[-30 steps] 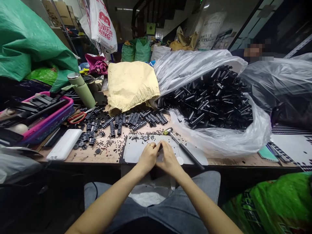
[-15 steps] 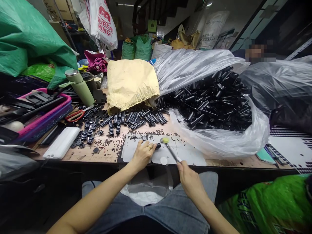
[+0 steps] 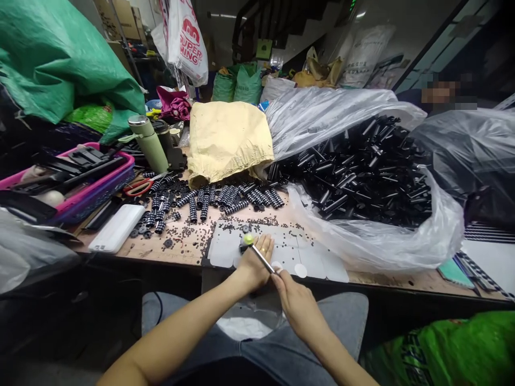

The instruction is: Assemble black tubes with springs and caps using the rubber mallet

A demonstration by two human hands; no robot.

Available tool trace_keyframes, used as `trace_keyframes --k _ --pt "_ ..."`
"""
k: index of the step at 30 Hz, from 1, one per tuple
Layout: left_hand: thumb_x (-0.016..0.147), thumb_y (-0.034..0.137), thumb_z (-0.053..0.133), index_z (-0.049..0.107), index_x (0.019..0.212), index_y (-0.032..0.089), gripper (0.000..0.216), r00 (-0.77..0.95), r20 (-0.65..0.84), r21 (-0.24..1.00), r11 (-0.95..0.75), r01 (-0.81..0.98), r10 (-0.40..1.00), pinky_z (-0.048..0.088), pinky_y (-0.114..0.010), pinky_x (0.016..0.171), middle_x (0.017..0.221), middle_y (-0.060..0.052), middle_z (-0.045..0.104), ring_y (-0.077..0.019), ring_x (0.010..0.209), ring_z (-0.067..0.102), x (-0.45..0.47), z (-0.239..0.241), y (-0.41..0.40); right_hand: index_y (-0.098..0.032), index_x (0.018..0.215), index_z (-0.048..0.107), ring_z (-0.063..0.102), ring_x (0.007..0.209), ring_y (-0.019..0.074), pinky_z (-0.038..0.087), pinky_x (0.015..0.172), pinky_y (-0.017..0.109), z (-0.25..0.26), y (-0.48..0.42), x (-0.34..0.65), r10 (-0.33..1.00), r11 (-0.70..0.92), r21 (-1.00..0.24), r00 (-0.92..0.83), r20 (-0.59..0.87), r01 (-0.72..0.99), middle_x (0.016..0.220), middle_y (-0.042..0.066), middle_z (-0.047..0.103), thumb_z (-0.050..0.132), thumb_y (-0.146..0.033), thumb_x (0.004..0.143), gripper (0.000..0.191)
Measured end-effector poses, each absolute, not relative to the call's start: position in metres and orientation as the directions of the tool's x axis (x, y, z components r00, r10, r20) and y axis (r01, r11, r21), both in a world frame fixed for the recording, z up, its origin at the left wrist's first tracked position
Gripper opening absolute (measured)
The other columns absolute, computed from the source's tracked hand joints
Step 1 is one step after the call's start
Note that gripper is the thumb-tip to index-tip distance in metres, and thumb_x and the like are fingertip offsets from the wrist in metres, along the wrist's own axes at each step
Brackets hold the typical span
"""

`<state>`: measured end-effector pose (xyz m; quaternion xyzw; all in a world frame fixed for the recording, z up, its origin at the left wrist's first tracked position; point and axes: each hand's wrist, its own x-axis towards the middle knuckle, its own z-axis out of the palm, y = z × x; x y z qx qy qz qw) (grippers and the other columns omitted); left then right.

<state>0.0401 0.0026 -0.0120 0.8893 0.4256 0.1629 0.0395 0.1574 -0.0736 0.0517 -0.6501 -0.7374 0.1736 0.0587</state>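
My right hand (image 3: pixel 295 300) is closed around the metal handle of a small hammer (image 3: pixel 262 258) with a yellow-green head. That head is over the dark end of a short black tube (image 3: pixel 243 248), close to my left hand (image 3: pixel 254 265); whether they touch I cannot tell. My left hand is low over a pale sheet (image 3: pixel 221 252), around the tube, its fingers toward the upper right and a ring on one. Most of the tube and the grip itself are hidden. A small dark disc (image 3: pixel 245 229) lies just beyond the hammer head.
Tiny dark rings (image 3: pixel 189 236) are scattered on the table. Behind them lie ribbed black rollers (image 3: pixel 205 203) and a yellowish sack (image 3: pixel 231 139). At right, an open plastic bag (image 3: pixel 426 252) holds many black tubes. Scissors (image 3: pixel 139 186), a white box (image 3: pixel 116 229) and a pink basket (image 3: pixel 131 161) are at left.
My left hand has turned over, and the tube's end now shows on its left instead of its right. The hammer has swung left over that end. The view has shifted slightly.
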Motion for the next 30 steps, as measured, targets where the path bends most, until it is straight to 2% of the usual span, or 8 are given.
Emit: trace_keyframes --k 5,7,10,15,20,24,27,30 --pt "0.084 0.013 0.031 0.054 0.104 0.013 0.030 0.562 0.191 0.390 -0.588 0.709 0.805 0.044 -0.032 0.071 0.089 -0.011 0.059 -0.0209 0.086 0.053 0.040 0.014 -0.009 -0.022 0.079 0.047 0.055 0.049 0.0179 0.024 0.046 0.024 0.054 -0.054 0.198 0.998 -0.069 -0.191 0.066 -0.022 0.979 0.058 0.002 0.059 0.020 -0.043 0.090 0.036" --pt "0.086 0.022 0.035 0.056 0.101 0.014 0.026 0.565 0.215 0.431 -0.596 0.677 0.797 0.045 -0.031 0.068 0.091 -0.011 0.058 -0.0209 0.083 0.052 0.035 0.024 -0.003 -0.021 0.079 0.048 0.053 0.046 0.0173 0.023 0.045 0.024 0.048 -0.046 0.219 0.991 -0.132 -0.092 0.132 -0.002 0.987 0.059 0.003 0.059 0.023 -0.045 0.088 0.035" --pt "0.088 0.023 0.031 0.051 0.110 0.009 0.032 0.315 0.241 0.425 -0.392 0.816 0.918 0.043 -0.032 0.069 0.099 -0.016 0.054 -0.0213 0.085 0.050 0.019 0.033 0.039 -0.020 0.079 0.050 0.054 0.055 0.0196 0.029 0.048 0.027 0.034 -0.036 0.239 0.987 -0.159 0.010 0.158 0.038 0.987 0.065 0.006 0.059 0.028 -0.046 0.087 0.035" --pt "0.085 0.017 0.038 0.050 0.110 0.010 0.029 0.220 0.198 0.228 -0.263 0.937 0.955 0.037 -0.039 0.079 0.102 -0.016 0.053 -0.0260 0.097 0.045 -0.001 0.025 0.120 -0.016 0.091 0.053 0.051 0.087 0.0227 0.038 0.072 0.032 0.044 0.000 0.245 0.958 0.045 -0.072 -0.023 0.286 0.996 0.090 0.010 0.059 0.036 -0.035 0.087 0.026" --pt "0.084 0.015 0.039 0.051 0.107 0.010 0.027 0.271 0.187 0.217 -0.309 0.926 0.944 0.038 -0.034 0.075 0.098 -0.014 0.054 -0.0220 0.087 0.051 -0.001 0.017 0.118 -0.011 0.098 0.053 0.045 0.099 0.0275 0.034 0.075 0.037 0.076 0.068 0.260 0.892 -0.083 -0.116 0.125 0.434 0.990 0.100 0.018 0.055 0.040 -0.032 0.083 0.029" --pt "0.087 0.024 0.033 0.044 0.117 0.013 0.033 0.166 0.263 0.516 -0.284 0.808 0.950 0.041 -0.030 0.069 0.105 -0.013 0.051 -0.0189 0.080 0.055 0.000 0.021 0.094 -0.004 0.097 0.051 0.043 0.106 0.0303 0.030 0.077 0.040 0.080 0.113 0.271 0.886 -0.156 -0.152 0.206 0.415 0.976 0.100 0.023 0.054 0.038 -0.043 0.080 0.044" --pt "0.087 0.033 0.033 0.047 0.113 0.014 0.035 0.069 0.142 0.881 -0.158 0.446 0.987 0.043 -0.027 0.062 0.081 -0.007 0.056 -0.0145 0.064 0.055 0.004 0.026 0.077 0.003 0.095 0.049 0.045 0.105 0.0325 0.030 0.076 0.043 0.081 0.137 0.275 0.874 -0.240 -0.206 0.304 0.379 0.949 0.089 0.024 0.057 0.037 -0.044 0.078 0.052" --pt "0.082 0.044 0.040 0.048 0.108 0.015 0.040 0.091 -0.078 0.997 0.075 0.031 0.993 0.039 -0.021 0.044 0.056 0.003 0.048 -0.0103 0.046 0.048 0.010 0.031 0.061 0.001 0.096 0.050 0.054 0.095 0.0309 0.035 0.072 0.041 0.089 0.147 0.272 0.860 -0.311 -0.266 0.389 0.329 0.912 0.084 0.022 0.059 0.045 -0.037 0.077 0.043"
